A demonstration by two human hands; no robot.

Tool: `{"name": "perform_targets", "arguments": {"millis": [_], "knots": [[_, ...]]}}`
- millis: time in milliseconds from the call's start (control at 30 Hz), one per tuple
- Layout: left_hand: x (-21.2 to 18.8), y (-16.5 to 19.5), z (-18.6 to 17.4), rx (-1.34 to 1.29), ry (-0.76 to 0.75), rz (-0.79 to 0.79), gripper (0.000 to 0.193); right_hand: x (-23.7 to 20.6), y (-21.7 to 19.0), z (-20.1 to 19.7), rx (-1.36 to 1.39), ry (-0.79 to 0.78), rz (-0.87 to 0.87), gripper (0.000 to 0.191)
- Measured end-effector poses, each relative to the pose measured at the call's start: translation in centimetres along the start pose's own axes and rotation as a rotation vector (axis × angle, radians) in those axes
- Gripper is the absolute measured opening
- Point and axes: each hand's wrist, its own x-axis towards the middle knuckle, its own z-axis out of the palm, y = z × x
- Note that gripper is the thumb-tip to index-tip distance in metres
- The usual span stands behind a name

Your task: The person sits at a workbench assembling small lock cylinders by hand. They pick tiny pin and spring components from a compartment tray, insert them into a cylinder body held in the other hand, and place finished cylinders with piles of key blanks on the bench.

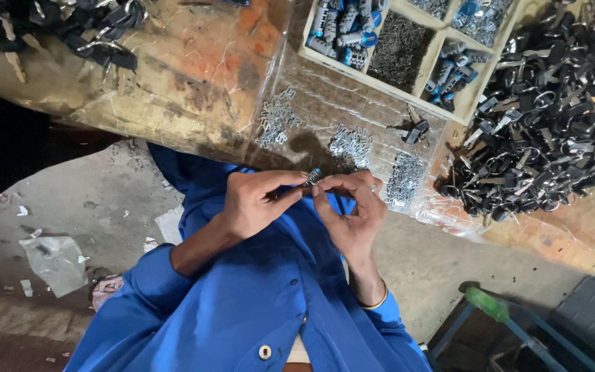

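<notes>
Soft, even daylight fills the scene. The plastic sheet (pixel 352 103) on the tabletop (pixel 194 76) shows mild glare. Both hands cast a faint shadow. The far-left edge sinks into darkness, and the wide lens bends the frame's edges.

A crumpled clear plastic bag (pixel 56 262) lies on the floor at left; a clear plastic sheet (pixel 325 103) covers the bench; no labels, signs or screens show.

The tabletop (pixel 194 76) is worn, rough wood, partly under glossy clear plastic sheet (pixel 325 103). Small metal pieces (pixel 350 142) glint dully on it. The divided tray (pixel 470 110) is pale, matt wood. The sleeves (pixel 242 303) are smooth blue cloth.
</notes>
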Motion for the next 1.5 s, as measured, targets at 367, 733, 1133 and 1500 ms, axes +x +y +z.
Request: {"name": "perform_targets", "arguments": {"millis": [367, 733, 1133, 1500], "knots": [[1.3, 0.7, -1.9, 0.017, -0.117, 0.32, 0.023, 2.8, -1.7, -2.8, -0.252, -0.324, -0.111, 0.031], [3.5, 2.2, -1.3, -0.071, -0.055, 0.42, 0.036, 7.4, 0.0, -8.2, -0.855, 0.154, -0.207, 0.027], [4.6, 2.3, -0.3, -0.109, 0.013, 0.317, 0.027, 2.4, 3.3, -6.9, 0.716, -0.055, 0.169, 0.02], [4.0, 1.5, -0.1, -0.175, -0.011, 0.256, 0.027, 2.1, -1.5, -4.5, 0.099, -0.066, 0.013, 0.022]]}}
